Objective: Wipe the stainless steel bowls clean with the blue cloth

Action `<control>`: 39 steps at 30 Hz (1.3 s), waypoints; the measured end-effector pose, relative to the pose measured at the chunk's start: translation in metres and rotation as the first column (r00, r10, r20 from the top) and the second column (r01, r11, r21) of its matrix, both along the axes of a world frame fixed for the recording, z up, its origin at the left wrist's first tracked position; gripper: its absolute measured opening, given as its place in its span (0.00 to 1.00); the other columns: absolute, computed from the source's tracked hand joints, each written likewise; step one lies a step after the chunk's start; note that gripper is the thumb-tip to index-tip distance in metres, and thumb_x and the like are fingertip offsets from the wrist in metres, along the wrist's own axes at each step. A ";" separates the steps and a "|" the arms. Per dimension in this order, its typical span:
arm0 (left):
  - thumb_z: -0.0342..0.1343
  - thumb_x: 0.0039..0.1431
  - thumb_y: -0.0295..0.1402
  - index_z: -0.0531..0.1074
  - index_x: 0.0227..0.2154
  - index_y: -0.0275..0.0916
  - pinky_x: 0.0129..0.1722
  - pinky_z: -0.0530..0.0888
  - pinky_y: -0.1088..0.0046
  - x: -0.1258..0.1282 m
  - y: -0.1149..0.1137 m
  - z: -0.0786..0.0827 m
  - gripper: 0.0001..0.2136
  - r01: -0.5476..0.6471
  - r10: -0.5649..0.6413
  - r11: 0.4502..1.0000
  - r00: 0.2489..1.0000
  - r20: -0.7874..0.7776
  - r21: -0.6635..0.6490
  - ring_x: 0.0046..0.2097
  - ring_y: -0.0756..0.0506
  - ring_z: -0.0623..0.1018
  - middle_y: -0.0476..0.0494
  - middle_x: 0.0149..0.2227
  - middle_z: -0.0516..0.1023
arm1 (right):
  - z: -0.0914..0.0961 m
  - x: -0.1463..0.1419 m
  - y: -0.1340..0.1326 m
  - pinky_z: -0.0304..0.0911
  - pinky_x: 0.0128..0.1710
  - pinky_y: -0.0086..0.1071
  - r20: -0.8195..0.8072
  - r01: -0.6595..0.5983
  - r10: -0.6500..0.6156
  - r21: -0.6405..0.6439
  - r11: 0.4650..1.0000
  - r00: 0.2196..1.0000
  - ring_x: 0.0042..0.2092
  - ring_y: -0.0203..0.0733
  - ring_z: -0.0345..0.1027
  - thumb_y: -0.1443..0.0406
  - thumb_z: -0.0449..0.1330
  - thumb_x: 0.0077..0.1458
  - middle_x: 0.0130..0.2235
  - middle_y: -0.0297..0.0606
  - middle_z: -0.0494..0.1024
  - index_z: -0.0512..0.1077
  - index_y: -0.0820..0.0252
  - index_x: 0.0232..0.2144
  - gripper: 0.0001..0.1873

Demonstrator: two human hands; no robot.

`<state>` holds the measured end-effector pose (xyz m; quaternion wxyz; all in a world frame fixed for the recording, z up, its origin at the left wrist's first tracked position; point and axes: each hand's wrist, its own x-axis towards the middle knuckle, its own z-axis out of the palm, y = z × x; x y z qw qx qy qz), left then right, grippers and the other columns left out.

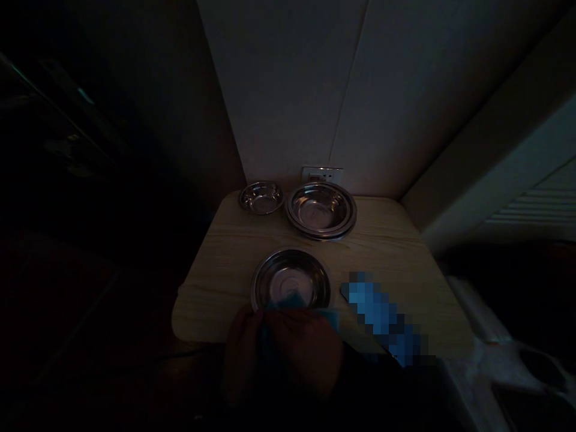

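right hand (309, 341) with cloth (293, 301) over bowl (290, 277)

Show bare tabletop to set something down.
Pale wood-grain table: bare right of the stacked round metal bowls, behind the blurred blue item, and left of the round metal front bowl. Crowded: front centre, left hand, right hand and blue cloth at that bowl's near rim; back, a small round metal bowl beside the stack.

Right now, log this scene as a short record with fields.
Left grip: at the front bowl's near rim
Right grip: over a blue cloth, same rim
Table back, left: small bowl
Table back, middle: stacked bowls
Right of front bowl: pixelated blue item
Light: dim; finger closure unclear
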<state>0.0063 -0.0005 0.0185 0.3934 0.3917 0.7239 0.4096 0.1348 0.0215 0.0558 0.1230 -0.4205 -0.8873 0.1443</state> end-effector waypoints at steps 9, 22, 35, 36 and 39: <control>0.50 0.49 0.45 0.68 0.26 0.40 0.27 0.67 0.73 0.008 0.009 0.011 0.13 -0.055 0.077 0.991 0.979 0.191 -0.119 0.27 0.48 0.69 0.51 0.23 0.70 | -0.011 0.030 -0.012 0.64 0.37 0.34 -0.092 -0.019 0.034 0.152 0.988 0.995 0.35 0.41 0.71 0.71 0.54 0.55 0.33 0.37 0.79 0.70 0.61 0.39 0.09; 0.51 0.48 0.45 0.69 0.27 0.39 0.33 0.68 0.70 0.001 0.013 0.009 0.13 -0.093 0.102 0.991 0.990 0.101 -0.092 0.31 0.45 0.72 0.48 0.26 0.74 | -0.027 0.028 -0.016 0.65 0.44 0.40 -0.209 -0.016 0.107 0.392 0.920 0.972 0.37 0.40 0.72 0.72 0.45 0.62 0.37 0.41 0.79 0.70 0.66 0.41 0.14; 0.53 0.48 0.42 0.68 0.27 0.39 0.28 0.67 0.73 -0.003 0.017 0.006 0.11 -0.049 0.055 0.997 0.992 0.113 -0.058 0.27 0.48 0.70 0.52 0.24 0.72 | -0.039 0.007 -0.023 0.68 0.42 0.38 -0.263 0.071 0.066 0.479 0.875 0.963 0.40 0.41 0.71 0.72 0.47 0.61 0.40 0.45 0.78 0.71 0.69 0.43 0.14; 0.53 0.48 0.42 0.67 0.26 0.39 0.27 0.66 0.73 -0.003 0.017 0.007 0.11 -0.048 0.056 0.997 0.991 0.123 -0.068 0.26 0.48 0.70 0.52 0.23 0.71 | -0.038 0.011 -0.023 0.68 0.43 0.38 -0.250 0.051 0.079 0.475 0.879 0.965 0.41 0.41 0.71 0.72 0.47 0.61 0.40 0.44 0.78 0.70 0.69 0.43 0.14; 0.54 0.48 0.45 0.67 0.26 0.40 0.25 0.65 0.75 -0.003 0.020 0.008 0.12 -0.051 0.066 0.995 0.979 0.192 -0.083 0.25 0.49 0.69 0.53 0.22 0.71 | -0.033 0.030 -0.021 0.67 0.44 0.38 -0.212 -0.021 0.130 0.452 0.892 0.969 0.41 0.40 0.71 0.72 0.47 0.61 0.40 0.43 0.78 0.70 0.68 0.44 0.14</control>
